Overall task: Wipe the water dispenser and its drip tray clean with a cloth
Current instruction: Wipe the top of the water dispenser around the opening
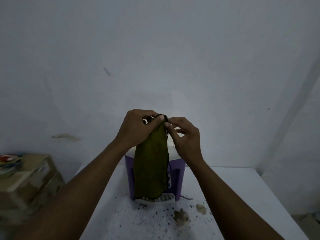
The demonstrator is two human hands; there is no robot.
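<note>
An olive-green cloth (pixel 150 168) with a dark hem hangs down in front of a small purple water dispenser (pixel 178 179) with a white top. My left hand (pixel 136 129) and my right hand (pixel 183 137) both pinch the cloth's top edge, close together, above the dispenser. The cloth hides most of the dispenser's front and its taps. Below its lower hem the white slotted drip tray (pixel 166 198) shows at the dispenser's foot.
The dispenser stands on a white table (pixel 233 187) against a pale wall. Dark specks and two brownish stains (pixel 181 216) mark the tabletop in front of the tray. A cardboard box (pixel 29 179) with coloured plates on it stands at the left.
</note>
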